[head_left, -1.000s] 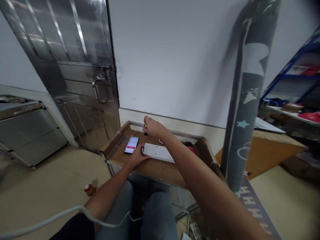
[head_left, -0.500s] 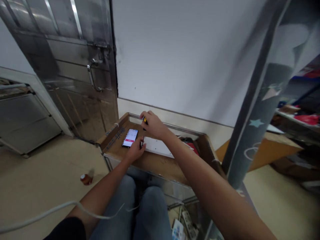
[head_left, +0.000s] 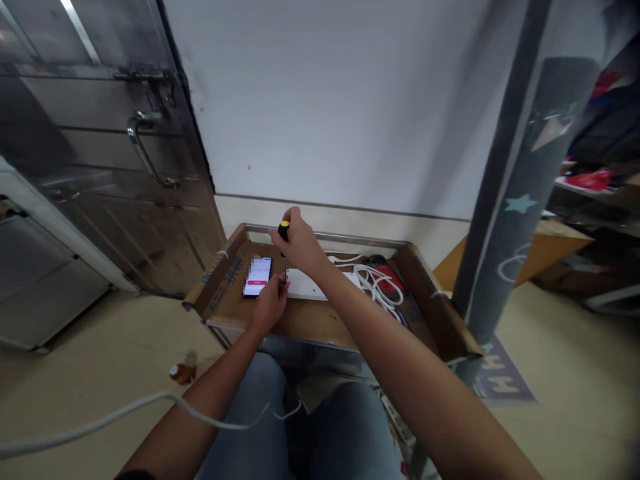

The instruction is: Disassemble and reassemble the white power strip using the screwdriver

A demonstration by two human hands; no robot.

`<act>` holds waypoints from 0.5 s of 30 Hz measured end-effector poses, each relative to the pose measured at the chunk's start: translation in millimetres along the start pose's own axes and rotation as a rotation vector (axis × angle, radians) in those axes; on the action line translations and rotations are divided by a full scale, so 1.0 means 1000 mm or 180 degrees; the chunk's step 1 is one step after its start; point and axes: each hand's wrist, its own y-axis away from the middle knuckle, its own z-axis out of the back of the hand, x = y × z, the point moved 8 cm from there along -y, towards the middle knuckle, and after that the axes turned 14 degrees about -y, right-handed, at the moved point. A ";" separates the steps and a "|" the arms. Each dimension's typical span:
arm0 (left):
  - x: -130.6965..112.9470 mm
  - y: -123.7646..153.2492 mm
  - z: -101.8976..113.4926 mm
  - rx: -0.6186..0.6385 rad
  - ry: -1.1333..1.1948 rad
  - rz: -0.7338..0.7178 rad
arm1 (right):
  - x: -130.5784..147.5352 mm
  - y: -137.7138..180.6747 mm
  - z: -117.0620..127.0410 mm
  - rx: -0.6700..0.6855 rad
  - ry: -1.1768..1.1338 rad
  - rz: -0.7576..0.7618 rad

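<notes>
On the wide tray lined with brown cardboard (head_left: 300,328), we see a long, flat white strip (head_left: 309,287), its left end just beside our left hand (head_left: 270,303) and below our right hand (head_left: 301,245). Our right arm reaches across, its fingers wrapped round the black-and-yellow screwdriver (head_left: 284,231), thin shaft pointing down. Our left hand is low, fingers curled (whether they grip anything, we cannot tell), near a lit rectangular smartphone (head_left: 257,279).
</notes>
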 end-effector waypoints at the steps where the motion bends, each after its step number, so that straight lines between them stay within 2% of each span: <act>1: 0.001 0.000 -0.001 -0.0007 0.0010 0.0023 | -0.002 0.001 0.000 -0.0100 -0.0045 -0.0009; 4: 0.005 -0.001 -0.002 -0.0046 0.0060 0.0092 | -0.010 0.007 0.002 -0.0311 -0.0168 -0.0073; 7: 0.003 -0.001 0.001 -0.0085 0.0129 0.0095 | -0.014 0.013 0.001 -0.0282 -0.0278 -0.0076; 15: -0.006 -0.002 0.004 0.0086 0.0182 -0.0064 | -0.010 0.018 0.003 -0.0392 -0.0524 0.0236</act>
